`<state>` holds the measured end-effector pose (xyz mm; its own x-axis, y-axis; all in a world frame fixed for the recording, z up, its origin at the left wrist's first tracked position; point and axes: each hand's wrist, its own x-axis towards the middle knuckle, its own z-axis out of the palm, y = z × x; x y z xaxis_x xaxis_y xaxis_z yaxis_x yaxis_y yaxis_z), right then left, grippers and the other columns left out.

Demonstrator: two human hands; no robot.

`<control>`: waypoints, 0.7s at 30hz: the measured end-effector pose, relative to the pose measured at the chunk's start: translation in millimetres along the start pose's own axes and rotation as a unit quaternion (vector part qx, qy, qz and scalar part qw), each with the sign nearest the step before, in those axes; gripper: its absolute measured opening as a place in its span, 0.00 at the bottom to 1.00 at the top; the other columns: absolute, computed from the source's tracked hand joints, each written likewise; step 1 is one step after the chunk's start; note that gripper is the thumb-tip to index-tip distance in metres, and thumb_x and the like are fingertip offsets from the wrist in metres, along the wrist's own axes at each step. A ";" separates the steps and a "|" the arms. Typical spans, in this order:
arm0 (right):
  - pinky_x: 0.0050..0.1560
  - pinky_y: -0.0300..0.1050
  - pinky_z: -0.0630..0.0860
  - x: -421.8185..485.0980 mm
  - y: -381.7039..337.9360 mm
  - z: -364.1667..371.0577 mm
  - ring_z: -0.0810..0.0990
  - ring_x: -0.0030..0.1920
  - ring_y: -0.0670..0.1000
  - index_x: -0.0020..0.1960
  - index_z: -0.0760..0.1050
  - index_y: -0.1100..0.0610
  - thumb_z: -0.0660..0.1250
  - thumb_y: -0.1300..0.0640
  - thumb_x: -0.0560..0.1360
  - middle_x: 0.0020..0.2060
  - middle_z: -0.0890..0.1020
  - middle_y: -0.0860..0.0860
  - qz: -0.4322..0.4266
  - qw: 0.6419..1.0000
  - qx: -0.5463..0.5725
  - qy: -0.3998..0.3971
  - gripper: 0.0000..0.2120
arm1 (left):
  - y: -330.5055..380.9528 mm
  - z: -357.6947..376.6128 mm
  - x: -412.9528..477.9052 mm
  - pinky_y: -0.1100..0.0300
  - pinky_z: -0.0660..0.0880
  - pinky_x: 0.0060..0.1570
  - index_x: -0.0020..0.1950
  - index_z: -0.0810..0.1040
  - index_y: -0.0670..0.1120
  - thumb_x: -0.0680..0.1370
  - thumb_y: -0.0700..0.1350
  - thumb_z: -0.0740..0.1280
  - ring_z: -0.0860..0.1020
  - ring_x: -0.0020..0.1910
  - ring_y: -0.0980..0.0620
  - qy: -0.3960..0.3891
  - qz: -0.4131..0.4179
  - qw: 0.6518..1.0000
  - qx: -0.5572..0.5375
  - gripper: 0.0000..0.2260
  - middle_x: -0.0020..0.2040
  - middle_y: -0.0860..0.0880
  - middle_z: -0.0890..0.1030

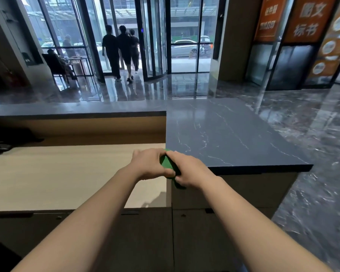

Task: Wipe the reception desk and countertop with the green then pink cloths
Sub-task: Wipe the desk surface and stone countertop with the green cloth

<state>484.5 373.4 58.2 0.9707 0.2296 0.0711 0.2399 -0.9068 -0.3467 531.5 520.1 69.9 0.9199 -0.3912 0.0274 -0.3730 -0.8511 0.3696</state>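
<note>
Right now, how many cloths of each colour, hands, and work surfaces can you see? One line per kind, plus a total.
Green cloth: 1, bunched between both hands
Pink cloth: 0 in view
Hands: 2, left hand and right hand
Surfaces: 2, light desk and dark countertop
Total: 5

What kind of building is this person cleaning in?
Most likely an office or commercial building lobby: a stepped reception desk with a dark marble countertop, a glass revolving door to the street, and polished stone flooring.
</note>
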 end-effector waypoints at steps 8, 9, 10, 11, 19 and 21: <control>0.65 0.50 0.72 2.7 8.9 13.4 0.66 0.73 0.52 0.74 0.64 0.52 0.67 0.56 0.76 0.72 0.68 0.48 -0.027 0.997 -0.049 0.044 0.28 | -7.4 22.5 4.2 0.54 0.59 0.50 0.58 0.74 0.57 0.68 0.62 0.69 0.77 0.51 0.53 0.089 0.084 0.986 0.112 0.21 0.50 0.58 0.81; 0.68 0.49 0.69 1.8 10.0 13.4 0.63 0.75 0.50 0.75 0.63 0.52 0.67 0.56 0.76 0.74 0.66 0.47 -0.030 0.997 -0.048 0.043 0.29 | -8.0 24.9 3.4 0.54 0.59 0.49 0.56 0.74 0.58 0.68 0.62 0.68 0.77 0.51 0.54 0.100 0.088 0.985 0.112 0.20 0.49 0.58 0.80; 0.70 0.48 0.66 1.2 11.2 13.0 0.60 0.76 0.49 0.77 0.61 0.51 0.67 0.56 0.77 0.76 0.63 0.46 -0.032 0.997 -0.048 0.043 0.31 | -7.4 26.4 2.6 0.54 0.60 0.48 0.55 0.74 0.58 0.68 0.62 0.68 0.76 0.51 0.54 0.111 0.090 0.983 0.113 0.18 0.48 0.58 0.79; 0.71 0.47 0.65 0.1 12.5 12.5 0.58 0.76 0.48 0.77 0.59 0.50 0.67 0.56 0.77 0.76 0.62 0.45 -0.034 0.997 -0.051 0.043 0.31 | -6.3 28.2 2.0 0.53 0.60 0.48 0.54 0.74 0.58 0.68 0.62 0.68 0.76 0.51 0.54 0.120 0.089 0.982 0.118 0.17 0.47 0.58 0.79; 0.70 0.47 0.67 -12.2 36.8 2.5 0.60 0.76 0.48 0.76 0.62 0.51 0.65 0.62 0.76 0.75 0.64 0.45 -0.052 0.996 -0.058 0.049 0.30 | 21.9 37.6 2.5 0.54 0.56 0.53 0.57 0.77 0.55 0.69 0.61 0.67 0.71 0.62 0.53 0.144 0.078 0.972 0.169 0.20 0.58 0.56 0.79; 0.71 0.45 0.65 -17.2 49.6 -1.6 0.58 0.76 0.47 0.77 0.61 0.51 0.65 0.62 0.76 0.76 0.63 0.45 -0.055 0.996 -0.058 0.047 0.31 | 36.2 42.6 3.2 0.55 0.56 0.55 0.59 0.77 0.55 0.69 0.61 0.67 0.70 0.63 0.53 0.144 0.072 0.973 0.164 0.21 0.59 0.55 0.78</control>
<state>479.7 323.9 41.2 0.9341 0.3012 0.1916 0.3402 -0.9137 -0.2224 515.7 473.0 43.8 0.8330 -0.4412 0.3339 -0.4765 -0.8787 0.0278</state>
